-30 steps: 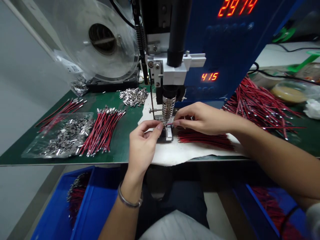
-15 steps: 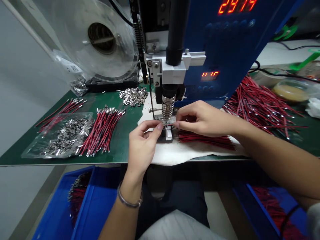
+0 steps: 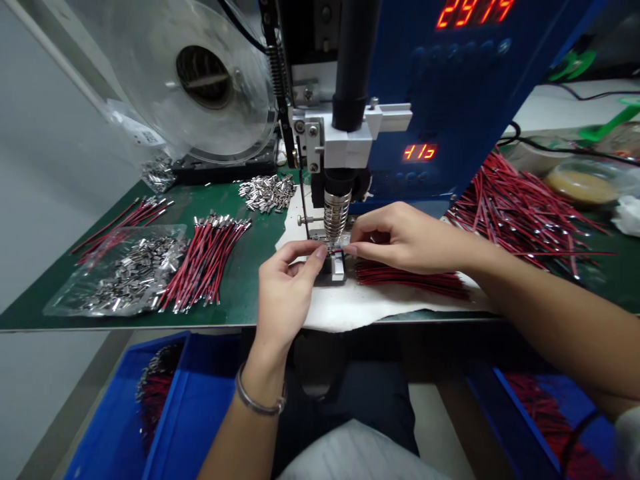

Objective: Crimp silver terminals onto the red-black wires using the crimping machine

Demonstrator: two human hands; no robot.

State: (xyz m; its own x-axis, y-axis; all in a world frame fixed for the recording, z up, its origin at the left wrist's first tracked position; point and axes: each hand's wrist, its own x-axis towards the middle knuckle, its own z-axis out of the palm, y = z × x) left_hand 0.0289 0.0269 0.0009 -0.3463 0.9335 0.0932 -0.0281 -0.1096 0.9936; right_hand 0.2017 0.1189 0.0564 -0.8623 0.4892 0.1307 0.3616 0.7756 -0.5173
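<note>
Under the coiled metal tip (image 3: 336, 212) of a soldering machine (image 3: 420, 87), both hands meet at a small metal fixture (image 3: 338, 267). My left hand (image 3: 285, 287) is closed in a pinch at the left of the tip; whatever sits between its thumb and index finger is too small to make out. From the right, my right hand (image 3: 400, 237) pinches a thin red wire (image 3: 339, 251) whose end lies at the tip. Below that hand, a bundle of red and black wires (image 3: 410, 279) rests on a white cloth (image 3: 340, 315).
Left on the green table (image 3: 255, 267) are wires with metal ends (image 3: 205, 260), a plastic bag of metal connectors (image 3: 135, 273) and a loose connector pile (image 3: 269, 193). A large wire heap (image 3: 515, 207) lies right. Blue bins (image 3: 200, 400) stand below; a clear reel (image 3: 145, 73) stands behind.
My right hand has shifted very slightly left, toward the tip. My left hand stays almost still. The digits on the machine's lower display have changed.
</note>
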